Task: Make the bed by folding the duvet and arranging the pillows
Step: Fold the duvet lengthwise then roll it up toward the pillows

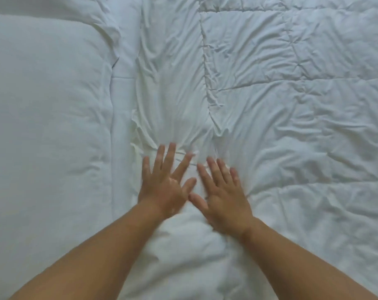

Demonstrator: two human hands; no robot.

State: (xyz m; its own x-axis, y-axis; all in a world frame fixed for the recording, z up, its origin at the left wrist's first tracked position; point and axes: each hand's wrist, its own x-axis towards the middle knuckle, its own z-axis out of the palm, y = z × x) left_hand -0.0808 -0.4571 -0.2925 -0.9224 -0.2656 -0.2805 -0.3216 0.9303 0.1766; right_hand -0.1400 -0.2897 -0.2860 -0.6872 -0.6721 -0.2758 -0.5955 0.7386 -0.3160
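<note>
Across most of the frame, duvet [292, 105] lies wrinkled; pillow [43, 115] at left. Left hand [164, 182] and right hand [222, 191], lower centre, press flat, fingers spread, gripping nothing. Risk: pushing bunches creases ahead.

left grip [164, 189]: bare | right grip [225, 199]: bare | forearms [92, 252]: both bare, slightly blurred
</note>
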